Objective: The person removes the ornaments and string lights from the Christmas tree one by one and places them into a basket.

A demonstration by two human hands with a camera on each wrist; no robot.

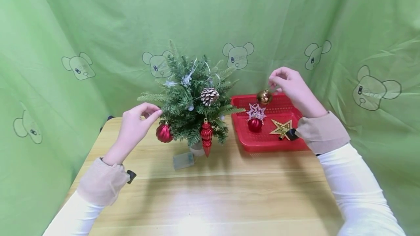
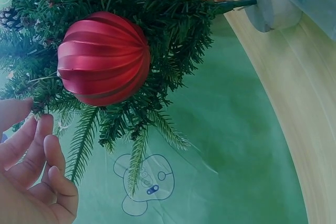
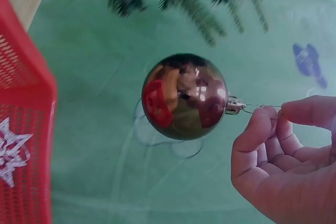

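A small artificial Christmas tree (image 1: 187, 101) stands on the table. At its left side my left hand (image 1: 139, 121) pinches a branch tip between thumb and fingers, just above a ribbed red ball ornament (image 2: 102, 59). My right hand (image 1: 290, 85) pinches the thin hanging string of a shiny gold ball ornament (image 3: 185, 97), which hangs over the back of a red plastic basket (image 1: 239, 134). On the tree hang a pine cone (image 1: 209, 96) and a long red drop ornament (image 1: 206, 137).
In the basket lie a gold star topper (image 1: 281, 127), a glittery silver star (image 1: 256, 112) and a small red ball (image 1: 255, 125). A clear flat box (image 1: 183, 160) rests by the tree's pale base (image 2: 273, 1). Green curtains (image 1: 203, 10) surround the wooden table (image 1: 203, 199).
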